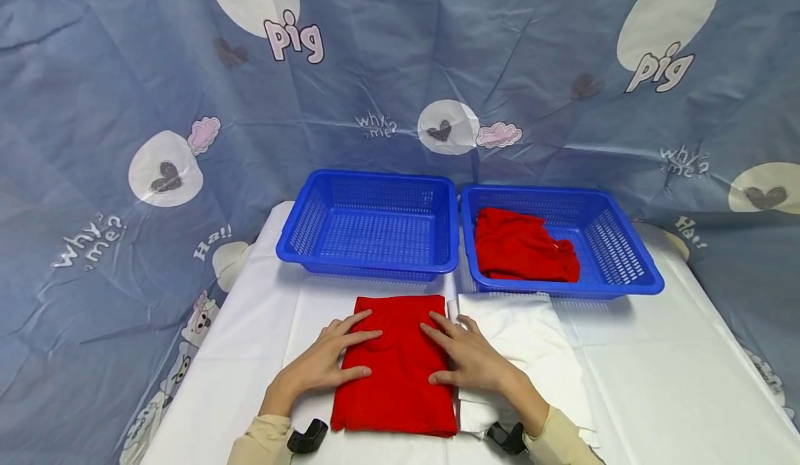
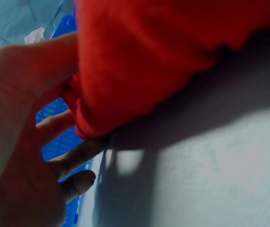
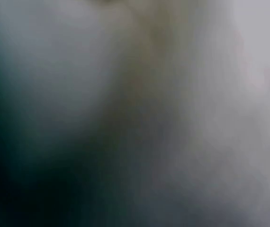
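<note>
A red cloth (image 1: pixel 400 399), folded into a rectangle, lies flat at the front of the table. My left hand (image 1: pixel 323 359) rests on its left side, thumb and fingers spread over the top. From the other side, my right hand (image 1: pixel 473 355) touches the right edge with its fingers spread too. In the left wrist view the cloth (image 2: pixel 130 61) stands as a thick edge beside the left hand (image 2: pixel 26 118), some fingers showing past its border. A white folded cloth (image 1: pixel 531 333) lies just right of the red one, partly under my right forearm. The right wrist view is blurred.
Behind the cloths stand two blue plastic baskets side by side. Nothing lies in the left basket (image 1: pixel 369 268); the right basket (image 1: pixel 615 289) holds a crumpled red cloth (image 1: pixel 521 246). A white sheet (image 1: pixel 662 368) covers the table, and a printed blue curtain (image 1: pixel 375 69) hangs behind.
</note>
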`<control>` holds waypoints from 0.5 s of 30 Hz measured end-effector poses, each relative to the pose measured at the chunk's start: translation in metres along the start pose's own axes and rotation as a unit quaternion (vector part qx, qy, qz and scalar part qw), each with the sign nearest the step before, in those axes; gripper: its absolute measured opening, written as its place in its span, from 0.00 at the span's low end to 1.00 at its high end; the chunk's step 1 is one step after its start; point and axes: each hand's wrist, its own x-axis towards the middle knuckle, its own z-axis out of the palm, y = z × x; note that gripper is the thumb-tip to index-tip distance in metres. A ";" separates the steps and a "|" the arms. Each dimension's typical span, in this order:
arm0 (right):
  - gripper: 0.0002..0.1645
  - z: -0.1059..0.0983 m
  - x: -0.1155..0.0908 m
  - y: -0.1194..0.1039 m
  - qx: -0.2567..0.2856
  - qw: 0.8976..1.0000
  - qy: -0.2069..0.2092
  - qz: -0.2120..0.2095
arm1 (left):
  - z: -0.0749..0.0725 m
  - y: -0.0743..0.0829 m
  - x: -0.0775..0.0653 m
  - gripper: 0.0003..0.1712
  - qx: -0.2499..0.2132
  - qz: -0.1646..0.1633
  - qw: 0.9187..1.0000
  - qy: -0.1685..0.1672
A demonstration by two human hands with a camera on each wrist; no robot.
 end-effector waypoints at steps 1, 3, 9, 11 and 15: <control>0.49 0.000 0.000 -0.001 0.001 1.000 -0.003 0.000 | 0.001 0.000 0.000 0.32 -0.008 -0.002 1.000 -0.001; 0.47 0.001 0.001 -0.003 0.011 1.000 -0.001 0.000 | 0.002 0.001 0.001 0.30 -0.022 -0.007 1.000 0.000; 0.45 0.003 0.003 -0.007 0.041 0.999 0.005 0.019 | 0.010 0.002 0.003 0.27 -0.040 -0.001 0.999 0.026; 0.44 0.004 0.004 -0.008 0.048 0.999 0.006 0.021 | 0.012 0.000 0.004 0.26 -0.042 -0.002 0.999 0.031; 0.38 0.006 0.006 -0.009 0.049 0.999 0.017 0.013 | 0.013 -0.002 0.005 0.24 -0.043 0.006 0.998 0.039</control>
